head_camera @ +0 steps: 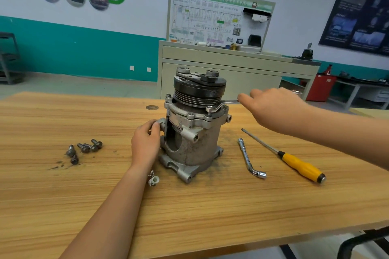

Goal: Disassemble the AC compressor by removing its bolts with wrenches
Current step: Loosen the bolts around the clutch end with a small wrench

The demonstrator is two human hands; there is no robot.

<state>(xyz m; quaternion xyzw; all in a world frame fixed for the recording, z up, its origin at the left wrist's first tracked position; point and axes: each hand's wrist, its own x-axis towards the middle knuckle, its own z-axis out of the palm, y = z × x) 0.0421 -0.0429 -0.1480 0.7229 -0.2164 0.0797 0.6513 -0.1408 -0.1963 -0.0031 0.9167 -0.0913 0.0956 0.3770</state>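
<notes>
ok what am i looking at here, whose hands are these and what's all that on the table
There is no robot here: one camera worn on a person's head looks down at their two bare hands. A grey metal AC compressor with a black pulley on top stands upright on a wooden table. The left hand grips a lug on its side. The right hand holds a silver ring wrench whose head sits on a bolt on the upper flange. To the left lie dark loose bolts; in front, a small white plastic piece; to the right, a silver L-shaped socket wrench and a yellow-handled screwdriver.
</notes>
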